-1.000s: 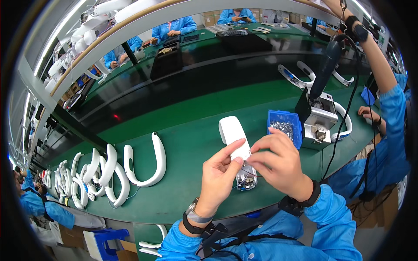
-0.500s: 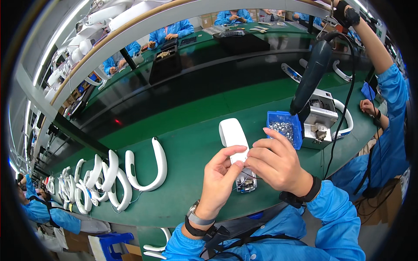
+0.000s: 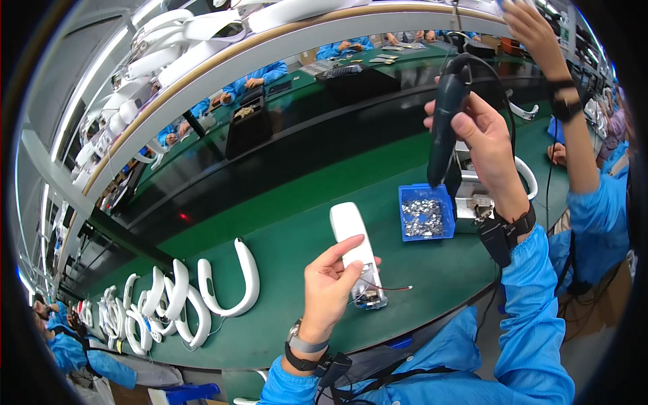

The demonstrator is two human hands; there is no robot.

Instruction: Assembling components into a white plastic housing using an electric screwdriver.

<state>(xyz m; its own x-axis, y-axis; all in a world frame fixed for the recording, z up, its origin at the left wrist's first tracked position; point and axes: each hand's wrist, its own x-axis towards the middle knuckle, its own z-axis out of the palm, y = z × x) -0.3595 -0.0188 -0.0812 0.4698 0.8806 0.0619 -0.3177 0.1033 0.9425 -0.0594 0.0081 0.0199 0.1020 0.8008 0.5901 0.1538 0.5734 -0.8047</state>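
My left hand [image 3: 324, 290] grips a white curved plastic housing [image 3: 347, 219] by its middle, fingers and thumb on either side. At the housing's near end an open section shows small electronic parts [image 3: 370, 297], with a thin wire sticking out to the right. My right hand [image 3: 491, 145] is wrapped round a dark electric screwdriver [image 3: 444, 125] that hangs from above. The screwdriver points down, its lower end just above the far edge of a blue bin [image 3: 428, 237] holding many small metal screws [image 3: 424, 217].
A metal box-like device [image 3: 472, 206] stands right of the bin. Several white U-shaped housings [image 3: 250, 283] lie on the green table at left. A shelf rail [image 3: 270, 37] carries white parts overhead. At right a co-worker's arm [image 3: 577, 145] is raised; others sit across the bench.
My right hand has left the housing, moved up and right, and taken hold of the screwdriver. My left hand still holds the housing, whose wire now lies free.
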